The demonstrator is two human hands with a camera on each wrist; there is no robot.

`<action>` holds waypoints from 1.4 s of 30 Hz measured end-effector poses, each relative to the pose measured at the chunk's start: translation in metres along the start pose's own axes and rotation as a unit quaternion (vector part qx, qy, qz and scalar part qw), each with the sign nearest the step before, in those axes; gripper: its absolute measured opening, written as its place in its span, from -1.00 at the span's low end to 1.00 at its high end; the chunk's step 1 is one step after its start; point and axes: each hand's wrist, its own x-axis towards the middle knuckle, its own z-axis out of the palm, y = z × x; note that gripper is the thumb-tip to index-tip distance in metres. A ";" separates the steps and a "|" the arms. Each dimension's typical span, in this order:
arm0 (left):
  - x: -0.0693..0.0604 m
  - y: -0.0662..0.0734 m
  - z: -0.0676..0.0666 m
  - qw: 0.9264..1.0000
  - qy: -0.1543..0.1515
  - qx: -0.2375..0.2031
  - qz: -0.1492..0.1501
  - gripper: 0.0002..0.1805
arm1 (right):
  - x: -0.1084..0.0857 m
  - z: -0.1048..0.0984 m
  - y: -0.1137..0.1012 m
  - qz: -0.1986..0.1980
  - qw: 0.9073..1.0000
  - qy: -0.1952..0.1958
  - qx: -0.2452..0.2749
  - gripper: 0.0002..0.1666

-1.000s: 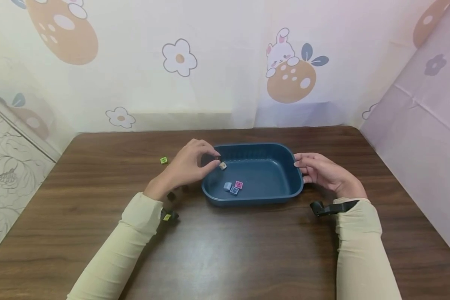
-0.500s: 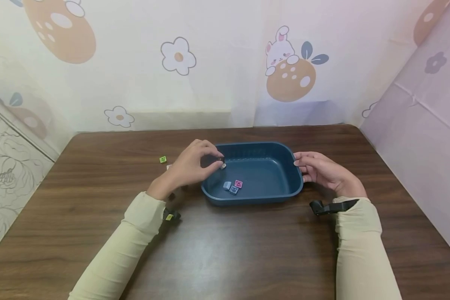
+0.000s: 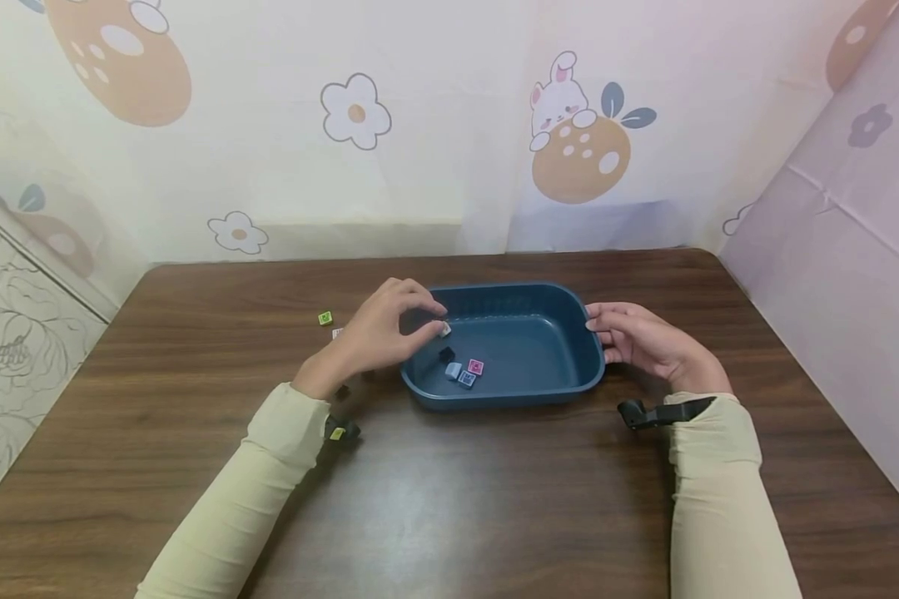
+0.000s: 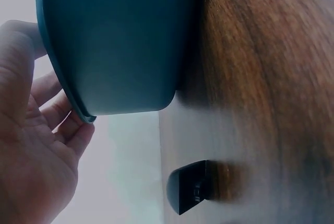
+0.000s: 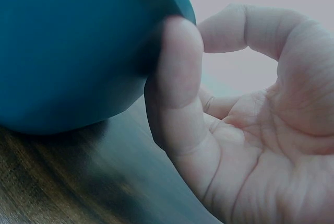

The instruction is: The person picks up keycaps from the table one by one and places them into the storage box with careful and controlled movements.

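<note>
A dark blue plastic tray [image 3: 511, 401] sits on the brown table. Over its left rim reaches my left hand [image 3: 378, 329], thumb and fingertips apart with nothing between them. Below those fingertips lies a black keycap [image 3: 447, 355] on the tray floor. Beside it are a light blue keycap [image 3: 454, 371], a darker blue keycap [image 3: 467, 379] and a pink keycap [image 3: 476, 367]. A pale keycap [image 3: 445, 329] shows partly behind the left thumb. My right hand [image 3: 648, 345] holds the tray's right rim, thumb at the edge and fingers against the outer wall [image 5: 78, 51].
Left of the tray, a green keycap [image 3: 325, 318] and a white keycap [image 3: 337, 333] lie on the table, the white one partly hidden by the left hand. A black keycap [image 4: 189, 186] stands near the tray in the left wrist view. A patterned curtain [image 3: 434, 166] hangs behind the table.
The black keycap that was between my left thumb and fingers has dropped into the tray, and the fingertips are now apart. My right hand has stayed at the rim.
</note>
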 end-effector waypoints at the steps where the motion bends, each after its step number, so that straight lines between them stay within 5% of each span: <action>1: 0.000 0.000 0.000 1.000 0.000 -0.001 0.001 -0.68 | 0.000 0.000 0.000 0.001 1.000 0.001 -0.001 -0.69; 23: -0.005 -0.006 -0.009 1.000 0.009 -0.005 -0.009 -0.65 | 0.001 0.000 -0.001 0.007 1.000 0.010 -0.002 -0.70; 42: -0.023 -0.020 -0.022 0.999 0.024 -0.030 -0.029 -0.65 | 0.004 -0.001 -0.001 0.011 1.000 0.010 -0.007 -0.69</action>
